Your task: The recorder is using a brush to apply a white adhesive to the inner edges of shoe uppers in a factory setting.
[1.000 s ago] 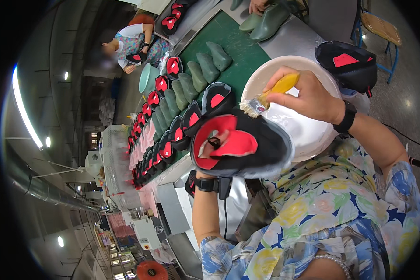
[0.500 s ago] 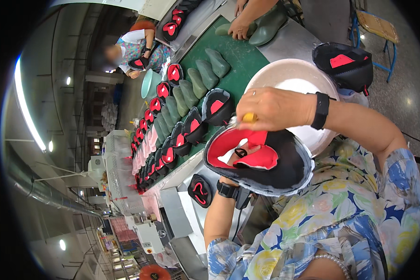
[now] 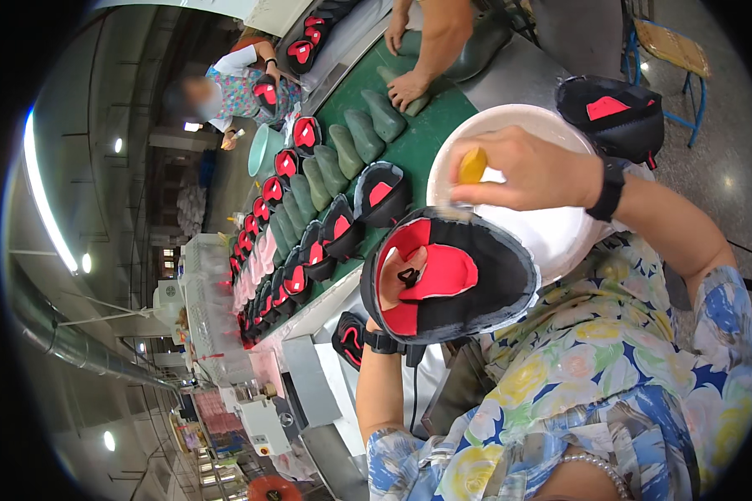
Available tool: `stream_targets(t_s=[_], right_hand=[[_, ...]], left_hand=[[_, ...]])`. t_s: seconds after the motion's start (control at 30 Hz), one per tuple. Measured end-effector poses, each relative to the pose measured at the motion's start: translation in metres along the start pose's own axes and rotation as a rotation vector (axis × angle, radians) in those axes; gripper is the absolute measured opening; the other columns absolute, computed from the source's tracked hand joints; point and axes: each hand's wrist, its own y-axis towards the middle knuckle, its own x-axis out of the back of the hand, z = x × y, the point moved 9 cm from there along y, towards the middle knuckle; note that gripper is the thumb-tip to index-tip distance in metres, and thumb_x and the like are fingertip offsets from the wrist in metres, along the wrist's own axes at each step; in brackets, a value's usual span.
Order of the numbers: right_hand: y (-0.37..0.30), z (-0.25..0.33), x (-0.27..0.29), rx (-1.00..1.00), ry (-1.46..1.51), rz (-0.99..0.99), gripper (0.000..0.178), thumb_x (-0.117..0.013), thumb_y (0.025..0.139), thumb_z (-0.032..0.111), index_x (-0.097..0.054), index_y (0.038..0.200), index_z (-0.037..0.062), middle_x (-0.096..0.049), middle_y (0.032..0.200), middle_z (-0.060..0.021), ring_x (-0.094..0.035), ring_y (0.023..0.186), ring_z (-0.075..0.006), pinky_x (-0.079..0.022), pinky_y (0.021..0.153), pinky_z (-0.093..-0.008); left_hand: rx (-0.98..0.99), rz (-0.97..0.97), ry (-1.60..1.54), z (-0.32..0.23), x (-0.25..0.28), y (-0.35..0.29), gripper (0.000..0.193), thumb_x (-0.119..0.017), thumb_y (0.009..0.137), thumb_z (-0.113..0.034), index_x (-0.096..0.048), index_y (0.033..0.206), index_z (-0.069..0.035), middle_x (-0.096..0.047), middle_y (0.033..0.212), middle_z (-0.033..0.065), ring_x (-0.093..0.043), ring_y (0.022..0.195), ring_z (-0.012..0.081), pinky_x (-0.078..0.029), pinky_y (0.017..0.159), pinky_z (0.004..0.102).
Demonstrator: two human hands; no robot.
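Note:
My left hand point(image 3: 390, 282) reaches inside a black shoe upper point(image 3: 489, 292) with a red lining and holds it up, its sole-side edge coated whitish. Some of its fingers are hidden by the upper. My right hand point(image 3: 522, 171) is closed round the yellow handle of a brush point(image 3: 472, 165). The brush's blurred bristles meet the upper's rim on the far side. Just beyond, a pale pink basin point(image 3: 451, 150) holds white liquid point(image 3: 551, 246).
A green-topped bench point(image 3: 439, 125) carries rows of green shoe lasts point(image 3: 363, 136) and black-and-red uppers point(image 3: 382, 194). Another upper point(image 3: 610, 117) rests beyond the basin. A co-worker's hand point(image 3: 409, 90) touches a last; a second person point(image 3: 255, 88) holds an upper. A stool point(image 3: 673, 50) stands far right.
My left hand has turned the upper and raised its near side. My right hand has lifted and shifted right, tilting the brush. The co-worker's hands have moved over the lasts.

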Motion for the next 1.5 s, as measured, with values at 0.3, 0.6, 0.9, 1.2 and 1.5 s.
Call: stream_targets(t_s=[0.3,0.6,0.9,1.2,1.5], right_hand=[[-0.021,-0.012,0.004,0.092,-0.117,0.007,0.02,-0.068,0.091,0.023,-0.06,0.095,0.0052,-0.063,0.077,-0.0157,-0.062,0.074,-0.0374,-0.049,0.068,-0.0433],[-0.05,0.029,-0.035,0.158,0.183,-0.162,0.018,-0.076,0.087,0.018,-0.063,0.094,0.0073,-0.066,0.086,-0.0102,-0.066,0.079,-0.0288,-0.052,0.071,-0.036],[-0.084,-0.043,0.045,-0.254,-0.049,-0.413,0.015,-0.074,0.088,0.013,-0.064,0.094,0.0027,-0.07,0.085,-0.0118,-0.069,0.078,-0.0215,-0.052,0.072,-0.0312],[-0.145,-0.101,0.02,-0.542,-0.051,-0.358,0.013,-0.073,0.087,0.01,-0.064,0.094,0.0022,-0.071,0.088,-0.0132,-0.071,0.081,-0.0243,-0.053,0.073,-0.0323],[-0.153,-0.124,0.023,-0.541,-0.085,-0.351,0.007,-0.066,0.091,0.002,-0.065,0.098,0.0009,-0.067,0.094,-0.0079,-0.065,0.087,-0.0167,-0.05,0.081,-0.0283]], left_hand=[[-0.338,-0.219,-0.027,-0.033,0.021,-0.01,0.027,-0.059,0.101,-0.016,-0.063,0.124,-0.002,-0.069,0.112,0.0069,-0.067,0.097,0.0153,-0.054,0.086,0.0303],[-0.628,-0.456,0.422,-0.037,0.047,-0.005,0.039,-0.055,0.102,-0.017,-0.05,0.137,0.0,-0.062,0.126,0.015,-0.065,0.11,0.0238,-0.053,0.096,0.038],[-0.746,-0.603,0.383,0.004,0.121,0.027,0.045,-0.054,0.1,-0.014,-0.046,0.143,-0.004,-0.056,0.141,0.0131,-0.059,0.124,0.0285,-0.049,0.105,0.0432],[-0.371,-0.319,-0.294,0.051,0.064,0.232,0.056,-0.05,0.098,0.0,-0.033,0.149,-0.016,-0.045,0.147,0.014,-0.049,0.132,0.0344,-0.054,0.095,0.0559],[-0.561,-0.531,0.993,0.021,0.086,0.181,0.054,-0.056,0.08,0.005,-0.053,0.133,-0.002,-0.057,0.129,0.0247,-0.053,0.121,0.0428,-0.044,0.104,0.0444]])
